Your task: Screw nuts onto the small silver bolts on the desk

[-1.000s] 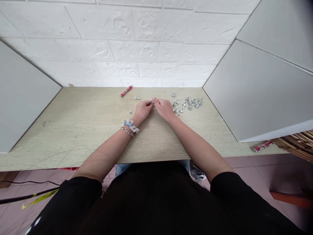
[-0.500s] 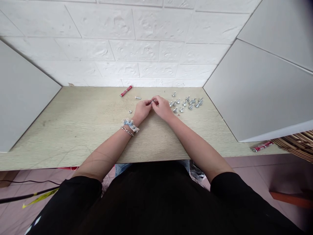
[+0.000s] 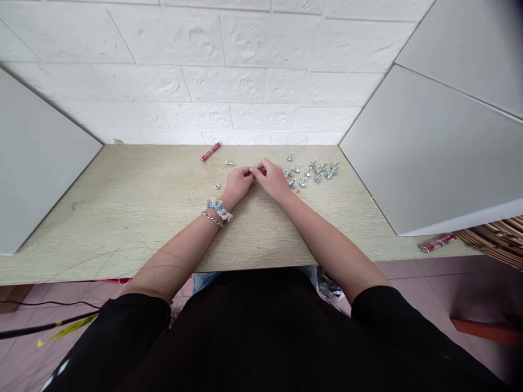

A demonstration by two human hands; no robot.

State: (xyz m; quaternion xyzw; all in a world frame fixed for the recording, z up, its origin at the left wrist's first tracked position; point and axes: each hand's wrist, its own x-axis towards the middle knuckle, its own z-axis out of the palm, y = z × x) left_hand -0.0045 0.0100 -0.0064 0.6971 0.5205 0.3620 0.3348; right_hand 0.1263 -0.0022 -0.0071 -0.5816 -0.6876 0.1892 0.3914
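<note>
Silvery metal bolts [image 3: 303, 183], about fourteen, lie beside the right hand [image 3: 272, 177]; it and the left hand [image 3: 237, 183] pinch one metal piece [image 3: 250, 168], mostly hidden. One separate bolt [image 3: 231, 163], one nut [image 3: 217, 187], two red tubes [image 3: 210, 152]; one woven basket [image 3: 496, 241], inside hidden.

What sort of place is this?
Probably an indoor work nook: a wood-grain tabletop set against a white brick-patterned wall, with metal bolts clustered beside the right hand.

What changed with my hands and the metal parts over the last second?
Your bare right hand shifted its thumb left toward your bare left hand; the small silver piece seen there now looks hidden. The left hand, loose silver bolt, silver nut and clustered silver bolts stayed put.
</note>
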